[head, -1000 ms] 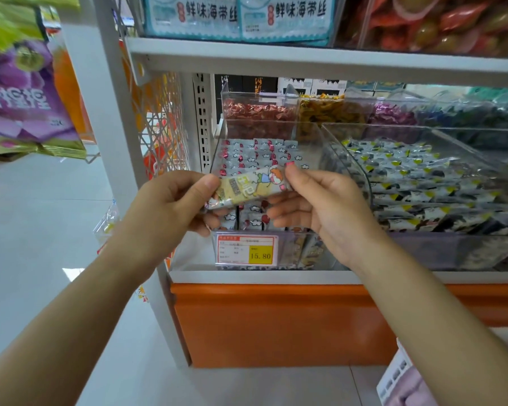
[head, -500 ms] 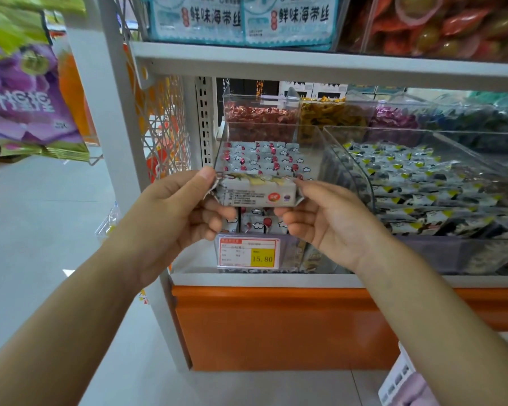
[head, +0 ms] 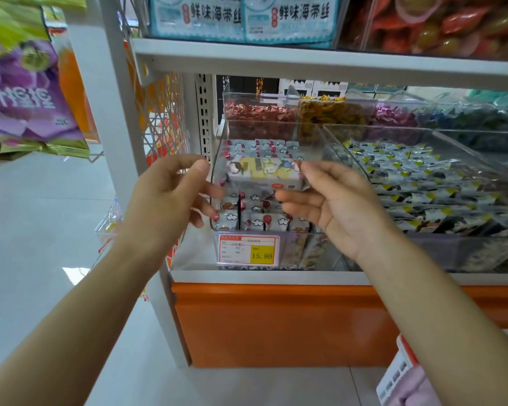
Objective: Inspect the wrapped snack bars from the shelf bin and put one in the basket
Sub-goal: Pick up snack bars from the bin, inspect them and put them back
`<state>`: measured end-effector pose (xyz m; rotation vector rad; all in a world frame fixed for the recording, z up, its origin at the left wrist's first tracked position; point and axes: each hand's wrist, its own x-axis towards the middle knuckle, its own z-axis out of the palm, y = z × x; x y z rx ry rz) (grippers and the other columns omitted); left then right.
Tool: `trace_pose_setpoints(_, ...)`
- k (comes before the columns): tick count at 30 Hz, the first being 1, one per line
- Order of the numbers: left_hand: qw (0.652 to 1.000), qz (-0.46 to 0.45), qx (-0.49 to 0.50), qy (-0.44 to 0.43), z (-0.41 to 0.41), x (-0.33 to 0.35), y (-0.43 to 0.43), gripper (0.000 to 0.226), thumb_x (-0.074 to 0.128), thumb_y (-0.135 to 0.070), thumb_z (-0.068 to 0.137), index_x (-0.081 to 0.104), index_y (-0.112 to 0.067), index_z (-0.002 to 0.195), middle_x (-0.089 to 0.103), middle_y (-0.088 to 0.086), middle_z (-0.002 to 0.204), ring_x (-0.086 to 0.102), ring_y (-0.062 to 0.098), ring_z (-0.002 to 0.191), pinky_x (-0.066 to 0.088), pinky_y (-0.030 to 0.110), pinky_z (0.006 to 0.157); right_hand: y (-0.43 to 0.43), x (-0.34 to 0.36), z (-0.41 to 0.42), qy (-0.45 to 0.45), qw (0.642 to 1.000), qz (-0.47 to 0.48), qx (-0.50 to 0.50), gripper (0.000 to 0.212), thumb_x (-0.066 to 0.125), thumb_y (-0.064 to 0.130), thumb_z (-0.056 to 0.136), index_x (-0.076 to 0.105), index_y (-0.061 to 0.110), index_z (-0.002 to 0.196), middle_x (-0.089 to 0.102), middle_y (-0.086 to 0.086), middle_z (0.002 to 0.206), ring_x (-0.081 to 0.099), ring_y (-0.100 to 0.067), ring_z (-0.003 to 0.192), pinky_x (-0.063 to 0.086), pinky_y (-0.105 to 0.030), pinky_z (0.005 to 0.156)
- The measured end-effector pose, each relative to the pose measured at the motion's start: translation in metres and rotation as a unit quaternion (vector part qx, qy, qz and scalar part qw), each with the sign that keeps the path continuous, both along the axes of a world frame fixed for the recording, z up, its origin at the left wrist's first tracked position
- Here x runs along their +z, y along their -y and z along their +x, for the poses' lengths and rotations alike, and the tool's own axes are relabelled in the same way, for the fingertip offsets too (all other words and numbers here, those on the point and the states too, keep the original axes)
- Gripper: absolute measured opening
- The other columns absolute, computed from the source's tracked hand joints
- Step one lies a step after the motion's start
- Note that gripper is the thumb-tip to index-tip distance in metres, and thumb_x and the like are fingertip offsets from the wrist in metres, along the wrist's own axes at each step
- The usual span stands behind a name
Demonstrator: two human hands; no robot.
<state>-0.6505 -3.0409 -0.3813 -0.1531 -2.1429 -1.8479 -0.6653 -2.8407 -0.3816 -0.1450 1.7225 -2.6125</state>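
One wrapped snack bar (head: 264, 172), pale yellow with cartoon figures, hovers level over the clear shelf bin (head: 217, 159) that holds several similar bars with red and white wrappers. My right hand (head: 335, 206) pinches the bar's right end at the thumb, and its other fingers stretch out below the bar. My left hand (head: 170, 200) is just left of the bar with its fingers spread and relaxed, a small gap away from the wrapper. At the lower right corner is part of a pink and white object (head: 399, 385); I cannot tell whether it is the basket.
A yellow price tag (head: 247, 250) reading 15.80 hangs on the bin front. To the right stands a bigger clear bin (head: 481, 250) of dark wrapped snacks. Candy bins line the back, a white shelf (head: 305, 63) runs overhead, and purple bags (head: 27, 98) hang at left.
The bar has turned from its back label to its cartoon face. My left hand has let go of its left end and opened, so only the right hand holds it now.
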Motion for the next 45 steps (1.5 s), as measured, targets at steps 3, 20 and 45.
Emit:
trace_pose_setpoints(3,0.955,-0.271,0.073,-0.094,-0.004,-0.007,0.004,0.019,0.055,-0.025,0.091,0.063,-0.026,0.108,0.061,-0.007,0.102,0.057,0.003,0.090,0.048,0.022,0.077,-0.006,-0.001,-0.004,-0.045,0.994,0.055,-0.080,0.015,0.062,0.008,0.085,0.057,0.005,0.099,0.069,-0.013,0.091,0.071,-0.023,0.069,0.056,-0.025,0.056)
trace_pose_setpoints(20,0.899,-0.433,0.026,-0.055,-0.002,-0.016,0.012,0.020,0.062,-0.030,0.086,0.067,-0.028,0.106,0.037,0.002,0.144,0.019,0.025,0.137,0.019,0.039,0.108,0.039,0.013,-0.042,-0.242,0.857,0.453,-0.031,0.010,0.062,0.017,0.088,0.058,0.012,0.096,0.066,-0.005,0.087,0.065,-0.012,0.070,0.056,-0.026,0.063)
trace_pose_setpoints(45,0.928,-0.368,0.030,-0.042,-0.006,-0.008,0.012,0.029,0.056,-0.023,0.089,0.056,-0.025,0.118,0.045,0.000,0.131,0.034,0.022,0.127,0.034,0.045,0.106,0.061,-0.001,-0.075,-0.283,0.624,0.728,-0.020,0.014,0.066,0.035,0.084,0.072,0.023,0.084,0.044,0.010,0.083,0.037,-0.013,0.093,0.033,-0.029,0.076)
